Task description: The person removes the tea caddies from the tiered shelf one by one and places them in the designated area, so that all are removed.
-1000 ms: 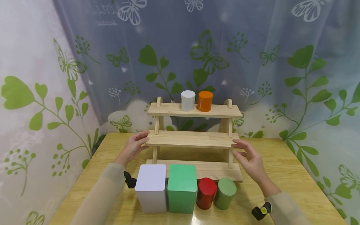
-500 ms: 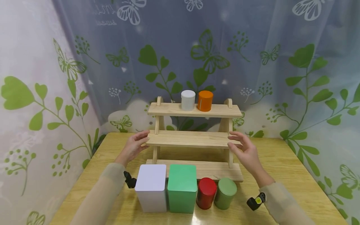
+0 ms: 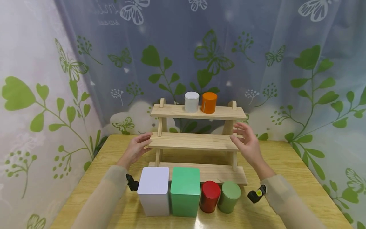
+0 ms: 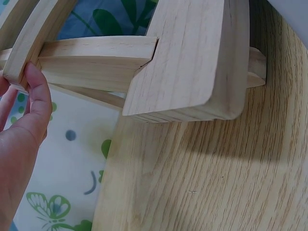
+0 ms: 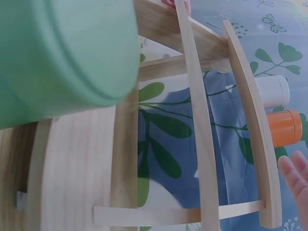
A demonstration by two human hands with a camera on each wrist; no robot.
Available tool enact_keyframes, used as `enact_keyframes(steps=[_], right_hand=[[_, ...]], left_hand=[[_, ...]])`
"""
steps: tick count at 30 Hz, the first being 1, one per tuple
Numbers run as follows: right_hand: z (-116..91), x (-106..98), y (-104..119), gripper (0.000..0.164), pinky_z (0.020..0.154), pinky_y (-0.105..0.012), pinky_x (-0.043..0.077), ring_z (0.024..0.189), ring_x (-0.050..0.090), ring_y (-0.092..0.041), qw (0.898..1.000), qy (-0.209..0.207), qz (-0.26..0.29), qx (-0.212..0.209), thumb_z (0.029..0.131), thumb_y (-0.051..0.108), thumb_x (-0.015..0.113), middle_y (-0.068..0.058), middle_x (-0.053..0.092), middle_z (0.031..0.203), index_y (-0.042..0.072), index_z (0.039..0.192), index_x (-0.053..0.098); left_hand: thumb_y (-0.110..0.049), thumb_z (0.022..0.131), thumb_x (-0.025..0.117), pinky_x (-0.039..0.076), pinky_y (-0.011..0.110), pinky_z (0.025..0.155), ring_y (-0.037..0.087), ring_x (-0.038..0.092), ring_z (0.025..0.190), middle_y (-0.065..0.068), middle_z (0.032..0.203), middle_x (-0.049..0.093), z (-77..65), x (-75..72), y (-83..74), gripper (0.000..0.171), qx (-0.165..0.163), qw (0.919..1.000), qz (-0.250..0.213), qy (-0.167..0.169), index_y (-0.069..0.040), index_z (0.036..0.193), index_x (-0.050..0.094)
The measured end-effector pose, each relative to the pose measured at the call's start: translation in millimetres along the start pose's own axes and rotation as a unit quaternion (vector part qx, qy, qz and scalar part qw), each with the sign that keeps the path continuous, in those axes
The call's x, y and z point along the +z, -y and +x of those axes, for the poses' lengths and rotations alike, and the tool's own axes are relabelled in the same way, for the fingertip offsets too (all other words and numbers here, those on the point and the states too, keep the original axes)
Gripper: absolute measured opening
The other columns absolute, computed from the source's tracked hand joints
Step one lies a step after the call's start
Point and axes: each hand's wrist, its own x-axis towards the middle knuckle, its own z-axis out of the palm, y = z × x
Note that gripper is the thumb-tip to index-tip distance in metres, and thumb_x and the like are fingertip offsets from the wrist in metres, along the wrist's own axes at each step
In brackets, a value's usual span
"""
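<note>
Wooden shelf (image 3: pixel 197 142) stands mid-scene on the table (image 3: pixel 271 165), just to the far side of the green box (image 3: pixel 186 183) and red can (image 3: pixel 210 197)! Left hand (image 3: pixel 135 149) pinches the middle board's left end; right hand (image 3: pixel 248 143) hovers by the right end, fingers spread, contact unclear. It looks stiff, fairly light, not slippery. Best hold: both board ends, level, since the white jar (image 3: pixel 191 102) and orange jar (image 3: pixel 209 103) up top could slide.
</note>
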Motion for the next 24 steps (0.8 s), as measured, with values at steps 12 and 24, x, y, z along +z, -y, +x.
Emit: enact_keyframes(steps=[12,24], right_hand=[[22,8,3,0.047,0.084,-0.023,0.044,0.112,0.047,-0.041,1.0,0.019,-0.011,0.012,0.088,-0.004,0.059,-0.026,0.043,0.13,-0.007,0.131,0.041],[46,16,5,0.049,0.091,-0.041,0.042,0.119,0.043,-0.041,0.999,0.02,-0.015,0.04,0.089,0.002,0.06,-0.019,0.041,0.136,-0.003,0.134,0.041]], left_hand=[[-0.003,0.094,0.052,0.041,0.046,0.091,0.018,0.053,0.102,0.016,0.134,0.038,-8.4,7.9,-12.4,0.048,-0.013,0.9999,0.0,0.002,0.003,0.139,0.037],[-0.003,0.094,0.052,0.04,0.047,0.092,0.018,0.053,0.101,0.016,0.133,0.038,-9.1,6.3,-11.5,0.048,-0.01,0.9999,-0.004,0.005,0.003,0.139,0.036]])
